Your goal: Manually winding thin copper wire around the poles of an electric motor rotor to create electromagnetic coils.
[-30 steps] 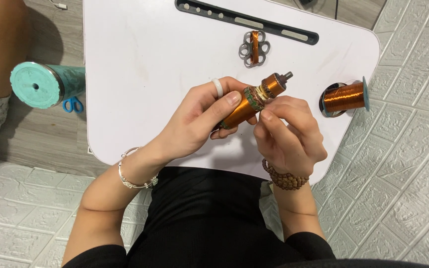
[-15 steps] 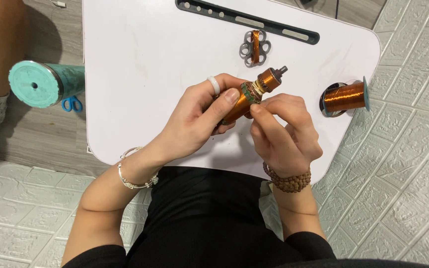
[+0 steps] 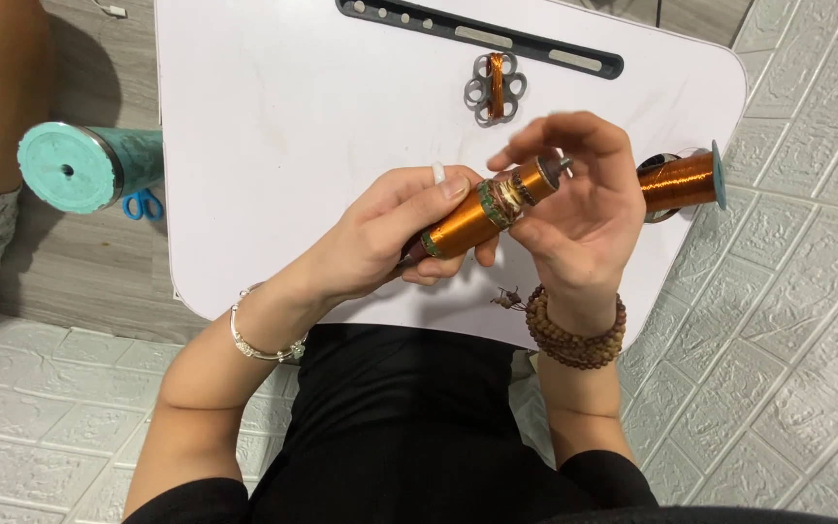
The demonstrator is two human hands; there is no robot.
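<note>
Now, left hand: the left hand grips the lower end of the copper-wound rod, thumb laid along its top, holding it tilted up toward the right above the white table.
Right hand: the right hand is turned palm-up and loosely open around the rod's far tip, fingers curled over the small metal stub; it touches the rod near the banded collar without a firm clench.
Change from the earlier frames: a second ago the right hand lay knuckles-up below the rod, pinching near the collar; it has since rolled over and risen to cup the tip.
Meaning of the change: judged from the new pose, work has shifted from the collar to the rod's end.
Rod position: little altered, over the near middle of the table.
Surroundings unchanged: copper wire spool at the right edge, small flower-shaped bobbin far centre, black slotted bar beyond it, teal cylinder and blue scissors off the left edge.
</note>
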